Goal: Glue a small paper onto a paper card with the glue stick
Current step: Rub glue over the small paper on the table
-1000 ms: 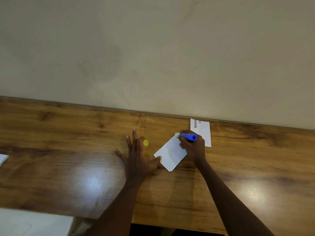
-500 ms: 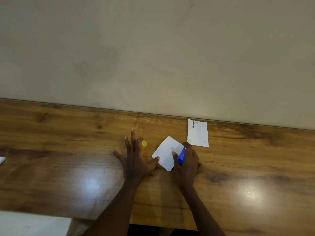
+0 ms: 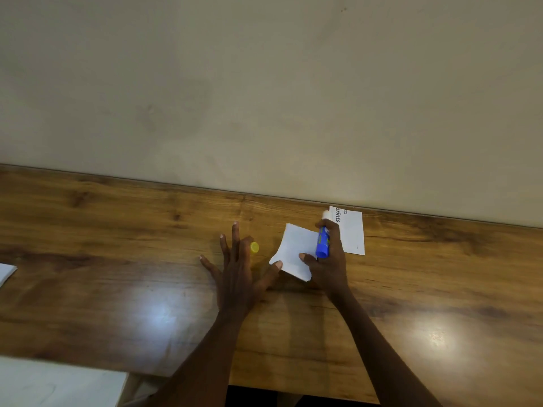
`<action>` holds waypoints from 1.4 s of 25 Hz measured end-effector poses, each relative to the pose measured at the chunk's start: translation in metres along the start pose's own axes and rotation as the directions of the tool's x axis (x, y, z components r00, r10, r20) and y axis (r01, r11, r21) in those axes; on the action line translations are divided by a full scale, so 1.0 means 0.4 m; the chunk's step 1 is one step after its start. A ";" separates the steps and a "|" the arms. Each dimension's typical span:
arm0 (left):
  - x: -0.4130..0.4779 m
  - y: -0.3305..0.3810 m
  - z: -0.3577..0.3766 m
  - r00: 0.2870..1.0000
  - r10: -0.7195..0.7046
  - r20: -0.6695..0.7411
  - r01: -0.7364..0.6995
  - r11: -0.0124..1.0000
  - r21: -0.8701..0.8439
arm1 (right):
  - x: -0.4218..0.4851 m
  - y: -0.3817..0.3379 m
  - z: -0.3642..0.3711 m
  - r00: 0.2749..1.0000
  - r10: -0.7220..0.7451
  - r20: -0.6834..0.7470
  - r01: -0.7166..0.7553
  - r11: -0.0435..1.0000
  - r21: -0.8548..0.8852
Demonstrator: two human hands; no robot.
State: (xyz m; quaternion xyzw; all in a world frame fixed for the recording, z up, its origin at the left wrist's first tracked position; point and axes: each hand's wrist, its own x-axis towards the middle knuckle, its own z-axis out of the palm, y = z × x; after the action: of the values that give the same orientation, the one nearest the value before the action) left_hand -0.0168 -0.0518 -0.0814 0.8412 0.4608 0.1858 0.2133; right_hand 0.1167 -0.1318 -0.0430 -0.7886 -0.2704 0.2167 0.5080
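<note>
Across the whole width, a wooden tabletop (image 3: 117,245), backed on the far side by a plain beige wall (image 3: 264,83). Flat on the wood with fingers spread wide, the left hand (image 3: 238,274), thumb tip pinning the near-left corner of the small paper (image 3: 296,248). Just right of it, the right hand (image 3: 329,268), curled round the glue stick (image 3: 322,242), thumb resting on the same sheet. Farther right, close to the wall, the printed paper card (image 3: 351,230), lying bare, its left part hidden behind the knuckles. Glue stick uncapped, blue barrel pointing away, white tip past the sheet's far-right edge, at the card's left edge. Smallest of all, the yellow cap (image 3: 254,247), just beside the left fingers.

Judged roughly midway: cap off, sheet held for gluing, no glue trace readable on the white. Apparently left to do: turning the sheet, laying it on the card, pressing it down.
</note>
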 end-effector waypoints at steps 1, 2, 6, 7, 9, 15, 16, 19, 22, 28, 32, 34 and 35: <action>0.001 0.001 0.000 1.000 -0.007 0.004 0.007 1.000 -0.020 | 0.018 -0.012 -0.017 0.990 -0.058 0.131 0.068 0.995 -0.075; 0.001 0.001 -0.001 1.000 -0.014 0.008 0.015 0.999 -0.035 | 0.037 -0.024 -0.032 0.964 -0.093 0.249 0.130 0.982 -0.135; 0.003 -0.004 0.007 1.000 -0.022 0.022 0.022 1.000 0.012 | 0.089 -0.045 -0.047 0.839 -0.066 0.540 0.245 0.932 -0.267; 0.004 -0.004 0.008 0.999 -0.022 0.033 0.021 0.999 0.028 | 0.089 -0.042 -0.040 0.825 -0.052 0.563 0.261 0.918 -0.298; 0.006 -0.002 0.009 0.998 -0.022 0.050 0.020 0.999 0.050 | 0.082 -0.033 -0.024 0.830 -0.049 0.556 0.279 0.899 -0.337; 0.006 -0.003 0.010 0.999 -0.010 0.031 0.008 0.998 0.056 | 0.025 -0.010 0.017 0.963 -0.169 0.209 0.178 0.984 -0.023; 0.007 -0.005 0.010 1.000 -0.006 0.028 0.004 0.998 0.062 | 0.013 -0.008 0.031 0.978 -0.127 0.163 0.103 0.983 0.150; 0.005 -0.008 0.014 1.000 0.003 0.020 -0.004 0.997 0.076 | -0.007 0.016 0.062 0.990 -0.014 0.143 -0.041 0.926 0.375; 0.006 -0.009 0.013 1.000 -0.001 0.029 -0.001 0.997 0.075 | -0.007 0.038 0.068 0.992 -0.003 0.127 -0.040 0.941 0.335; 0.005 -0.001 0.002 0.998 -0.012 0.064 0.008 0.998 0.058 | 0.002 0.040 0.073 0.994 0.080 0.077 -0.096 0.967 0.238; 0.002 -0.002 0.004 0.999 -0.004 0.039 0.002 0.999 0.053 | 0.001 0.032 0.073 0.994 0.077 0.079 -0.095 0.962 0.257; 0.001 -0.004 0.005 0.999 0.003 0.033 -0.005 0.999 0.052 | 0.001 0.031 0.075 0.992 0.070 0.100 -0.094 0.962 0.258; 0.001 -0.004 0.005 1.000 0.005 0.031 -0.006 0.999 0.050 | 0.002 0.032 0.077 0.992 0.071 0.106 -0.096 0.963 0.252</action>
State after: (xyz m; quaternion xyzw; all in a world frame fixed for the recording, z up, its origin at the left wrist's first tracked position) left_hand -0.0167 -0.0511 -0.0839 0.8503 0.4596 0.1620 0.1988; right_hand 0.1009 -0.1144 -0.0667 -0.7155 -0.2308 0.3088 0.5826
